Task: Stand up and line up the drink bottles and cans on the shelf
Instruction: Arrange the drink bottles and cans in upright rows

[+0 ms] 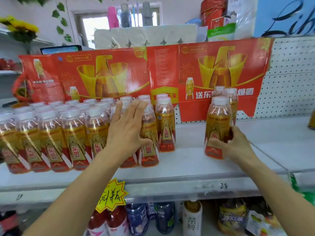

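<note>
Shelf: a pale grey shelf (187,160) runs across at chest height, with a white pegboard back wall (289,79) on the right side.
Main group of bottles: a tight block of upright drink bottles (71,133) fills the left half of the shelf in several rows, each with a white cap, clear neck and a gold and red label.
Left hand: the left hand (127,129) lies flat against the right end of that block, fingers (117,110) straight and spread, touching the necks and shoulders of the front bottles; it grips nothing.
End bottle: one bottle (165,125) stands upright just to the right of the left hand, set a little further back, at the edge of the block.
Right hand: the right hand (233,143) is curled round the lower part of a front bottle (217,128), thumb across the label and fingers wrapped behind it.
Small group: that held bottle stands upright on the shelf, well apart from the main block, with two more bottles (231,99) close behind it.
Backdrop: a flattened red and gold carton (119,74) leans behind the bottles along the back of the shelf.
Price tag: a yellow starburst tag (111,195) with handwriting hangs on the shelf's front edge.
Lower shelf: assorted other drinks (153,218) stand below, some dark blue, one white.
Above: wrapped paper rolls (144,37) sit on top.
</note>
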A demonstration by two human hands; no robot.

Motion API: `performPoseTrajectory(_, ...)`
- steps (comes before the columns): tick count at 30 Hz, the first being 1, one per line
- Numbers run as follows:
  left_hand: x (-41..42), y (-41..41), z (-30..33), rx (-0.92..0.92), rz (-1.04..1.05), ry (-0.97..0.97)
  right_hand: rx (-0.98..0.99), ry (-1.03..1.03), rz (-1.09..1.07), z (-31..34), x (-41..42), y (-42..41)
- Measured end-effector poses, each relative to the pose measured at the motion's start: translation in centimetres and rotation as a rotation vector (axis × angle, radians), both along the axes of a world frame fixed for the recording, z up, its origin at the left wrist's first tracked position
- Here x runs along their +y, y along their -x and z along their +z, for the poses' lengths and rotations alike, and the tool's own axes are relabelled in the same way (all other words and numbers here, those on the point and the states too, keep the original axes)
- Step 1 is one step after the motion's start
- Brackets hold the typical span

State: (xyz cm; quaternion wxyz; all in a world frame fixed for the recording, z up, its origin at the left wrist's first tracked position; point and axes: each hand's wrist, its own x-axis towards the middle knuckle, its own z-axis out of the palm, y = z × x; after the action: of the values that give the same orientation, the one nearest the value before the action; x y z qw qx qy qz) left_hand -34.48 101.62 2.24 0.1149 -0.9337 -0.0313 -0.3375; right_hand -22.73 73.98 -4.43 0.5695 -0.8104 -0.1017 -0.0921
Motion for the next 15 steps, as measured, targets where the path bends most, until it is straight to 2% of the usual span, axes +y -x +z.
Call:
performPoseTrajectory(5,-0.1,0.0,-0.1,-0.017,-0.011,0.004,-0.038,0.070,0.240,-0.1,3.6,2.5)
performPoseTrajectory(9,-0.1,0.1,0.0,-0.009,-0.003,0.008,-0.107,0.121,0.285,-0.2,6.9,4.0)
performPoseTrajectory(15,-0.1,0.1,0.0,-0.001,0.007,0.000,-0.147,0.086,0.318,0.2,9.8,4.2)
